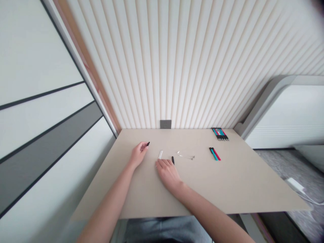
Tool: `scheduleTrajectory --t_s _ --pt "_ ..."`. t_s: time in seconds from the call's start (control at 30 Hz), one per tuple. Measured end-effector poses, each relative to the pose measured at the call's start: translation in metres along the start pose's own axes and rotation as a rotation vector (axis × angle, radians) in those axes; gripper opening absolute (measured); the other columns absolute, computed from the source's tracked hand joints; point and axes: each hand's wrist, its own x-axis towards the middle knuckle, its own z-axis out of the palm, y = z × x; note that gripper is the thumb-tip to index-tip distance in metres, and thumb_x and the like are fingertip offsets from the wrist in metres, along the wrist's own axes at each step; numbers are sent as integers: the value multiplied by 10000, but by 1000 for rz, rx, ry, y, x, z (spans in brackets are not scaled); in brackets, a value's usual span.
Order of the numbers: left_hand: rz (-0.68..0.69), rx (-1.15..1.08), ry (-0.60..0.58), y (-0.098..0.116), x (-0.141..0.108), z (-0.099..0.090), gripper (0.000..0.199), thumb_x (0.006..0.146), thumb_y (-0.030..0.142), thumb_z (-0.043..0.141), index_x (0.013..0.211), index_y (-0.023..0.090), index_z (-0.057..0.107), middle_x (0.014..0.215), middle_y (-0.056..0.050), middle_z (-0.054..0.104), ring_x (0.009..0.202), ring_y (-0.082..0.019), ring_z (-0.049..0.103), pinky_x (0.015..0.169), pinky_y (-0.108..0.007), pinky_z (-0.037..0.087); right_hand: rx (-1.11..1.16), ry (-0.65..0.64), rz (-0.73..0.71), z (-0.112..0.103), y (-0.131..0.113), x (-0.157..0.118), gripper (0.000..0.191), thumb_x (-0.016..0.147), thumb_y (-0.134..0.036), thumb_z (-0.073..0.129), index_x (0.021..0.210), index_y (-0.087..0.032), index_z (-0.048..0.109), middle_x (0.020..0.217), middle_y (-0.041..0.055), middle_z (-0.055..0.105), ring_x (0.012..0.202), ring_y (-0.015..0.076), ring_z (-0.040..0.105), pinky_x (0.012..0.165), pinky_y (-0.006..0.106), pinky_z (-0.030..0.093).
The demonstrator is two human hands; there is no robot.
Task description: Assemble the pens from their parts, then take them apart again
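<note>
My left hand (139,153) is closed in a pinch above the left side of the table, with a small black pen part (148,144) sticking out of its fingertips. My right hand (167,170) is low over the middle of the table, fingers together and curled at the near ends of two thin white pen refills (160,154). Its fingers cover those ends. Just beside it lies a black pen grip (172,160). Farther right are a small clear-white piece (178,152), another thin white piece (180,155) and small metallic bits (193,157), too tiny to make out fully.
To the right lie a teal pen barrel (214,154) and a red pen barrel (217,154). Several pens (220,134) are lined up at the table's back right. A wall socket (165,124) sits behind the table (141,199); a cabinet (50,168) stands on the left.
</note>
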Motion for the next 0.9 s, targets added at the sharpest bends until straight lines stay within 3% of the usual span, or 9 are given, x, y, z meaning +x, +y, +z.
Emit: scheduleTrajectory --t_s 0.2,0.4,0.63,0.9 --pt "53 -24 -73 14 -20 6 341 870 351 513 1152 169 579 1018 -78 683 897 -196 666 877 -361 514 -6 13 13 -7 3 -25 216 946 -128 498 1144 -160 580 1045 84 652 997 223 561 858 361 416" --pt "101 -21 -111 30 -53 12 355 913 318 468 1234 187 542 1062 -71 670 884 -173 671 885 -344 514 -8 4 -47 -15 6 -50 102 922 -162 566 984 -184 644 982 72 656 960 229 552 840 364 403" --pt "272 112 -108 45 -80 14 283 936 290 476 1180 201 587 1162 -80 653 1038 -204 631 940 -366 491 56 -19 -279 -17 22 -68 129 918 -196 594 1021 -210 670 967 41 641 931 184 540 832 304 390" --pt "391 222 -170 54 -82 13 201 931 257 476 1059 208 623 1021 -49 669 969 -192 629 888 -336 499 -105 3 -599 -32 34 -46 176 977 -207 474 909 -175 633 930 64 639 864 183 545 754 310 388"
